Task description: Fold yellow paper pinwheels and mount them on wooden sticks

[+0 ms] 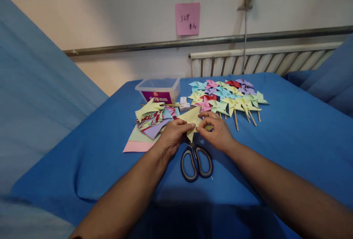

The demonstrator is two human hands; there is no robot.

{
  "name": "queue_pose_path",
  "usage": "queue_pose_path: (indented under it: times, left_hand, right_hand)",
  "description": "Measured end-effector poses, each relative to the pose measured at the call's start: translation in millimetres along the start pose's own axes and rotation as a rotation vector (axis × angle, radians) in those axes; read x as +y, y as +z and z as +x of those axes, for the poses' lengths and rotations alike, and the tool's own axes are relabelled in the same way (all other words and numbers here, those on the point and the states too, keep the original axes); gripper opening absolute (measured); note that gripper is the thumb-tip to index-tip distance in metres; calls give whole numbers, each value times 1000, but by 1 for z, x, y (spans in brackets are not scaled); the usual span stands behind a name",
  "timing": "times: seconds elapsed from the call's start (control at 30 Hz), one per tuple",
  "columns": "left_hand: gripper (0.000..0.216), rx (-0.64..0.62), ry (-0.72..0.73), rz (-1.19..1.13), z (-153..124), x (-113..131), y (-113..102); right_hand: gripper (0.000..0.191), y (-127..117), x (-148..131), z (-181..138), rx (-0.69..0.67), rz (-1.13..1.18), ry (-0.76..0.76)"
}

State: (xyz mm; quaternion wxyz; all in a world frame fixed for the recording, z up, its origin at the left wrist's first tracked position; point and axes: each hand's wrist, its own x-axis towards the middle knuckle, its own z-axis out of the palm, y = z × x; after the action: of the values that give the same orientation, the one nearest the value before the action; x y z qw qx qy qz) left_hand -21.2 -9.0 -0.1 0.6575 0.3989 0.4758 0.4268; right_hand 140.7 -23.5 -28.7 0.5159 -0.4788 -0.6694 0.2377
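Head view: at frame centre, a creased, pointed pale-yellow paper [191, 116] is up in both hands; the left hand [174, 135] clamps it between thumb and fingers; the right hand [217, 131] pinches its right edge; just below, loop-handled scissors [196, 155] lie on blue cloth [96, 150]; right of centre, curled paper pinwheels [231, 103] cluster, wooden sticks [236, 120] poking out.

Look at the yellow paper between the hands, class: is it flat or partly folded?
Partly folded: the yellow paper shows pointed flaps spreading outward from where the left hand and right hand hold it.
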Motion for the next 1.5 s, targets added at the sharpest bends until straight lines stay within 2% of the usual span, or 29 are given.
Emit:
queue_pose_path:
  times: [0.5,0.93,1.03,1.13,1.23,1.3,1.43,1.5]
  left_hand:
    - [24,-10,-3,23,-1,0,0]
    - [22,-16,11,64,-1,1,0]
    - [22,-10,16,108,0,1,-2]
    - [21,-34,-4,141,-2,3,-4]
    - [19,-116,-42,193,-5,7,-6]
    - [20,-175,-62,251,-7,9,-7]
    - [15,-211,-23,481,-9,14,-8]
    - [14,-212,8,593,-10,15,-9]
  right_hand:
    - [14,1,3,0,-4,8,-4]
    - [15,3,3,-1,-2,71,52]
    - [15,4,3,-1,36,196,150]
    - [36,1,4,3,51,436,330]
    - [41,-7,2,7,-9,659,457]
    - [40,-14,-2,9,-88,715,501]
    - [42,-20,-8,8,-301,636,513]
    - [40,-20,-10,7,-346,556,492]
